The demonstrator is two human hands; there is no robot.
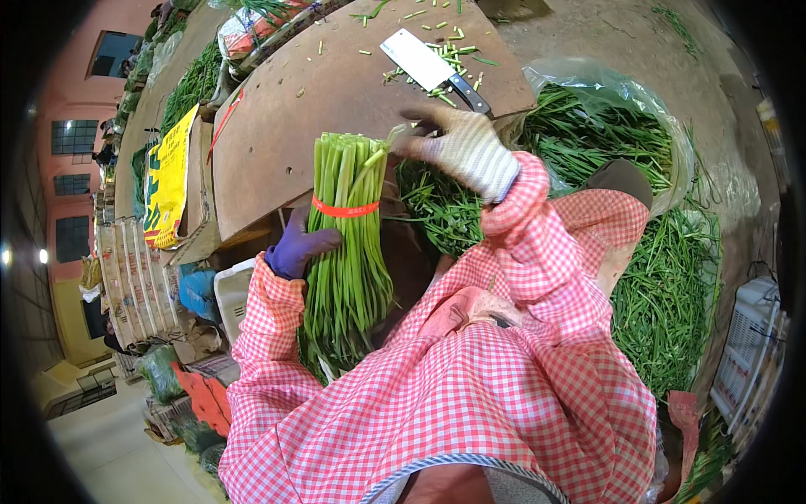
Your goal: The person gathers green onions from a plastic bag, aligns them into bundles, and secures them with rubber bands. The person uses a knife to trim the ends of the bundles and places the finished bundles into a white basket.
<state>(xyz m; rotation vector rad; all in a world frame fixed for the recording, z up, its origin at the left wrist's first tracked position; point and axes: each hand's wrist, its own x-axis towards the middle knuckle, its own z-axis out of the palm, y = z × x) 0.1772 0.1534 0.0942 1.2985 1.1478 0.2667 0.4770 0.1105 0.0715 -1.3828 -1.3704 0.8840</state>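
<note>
My left hand [306, 242], in a purple glove, grips a thick bundle of Chinese chives [346, 176] from its left side. The bundle stands nearly upright, its cut pale ends at the top and its leaves hanging towards my lap. A red band [346, 208] circles it just above my left thumb. My right hand [463, 142], in a white knit glove with a dark palm, is at the bundle's upper right edge. Its fingers are bent and blurred, near a pale stalk end; whether they pinch it is unclear. Beyond it a cleaver [419, 60] lies flat on the brown board [283, 132].
Cut stalk pieces [463, 49] lie scattered around the cleaver. A clear plastic bag [604, 72] of loose greens stands right of the board. More loose greens [661, 302] heap beside my leg. At left are a yellow printed sack [171, 176] and a white crate [233, 293].
</note>
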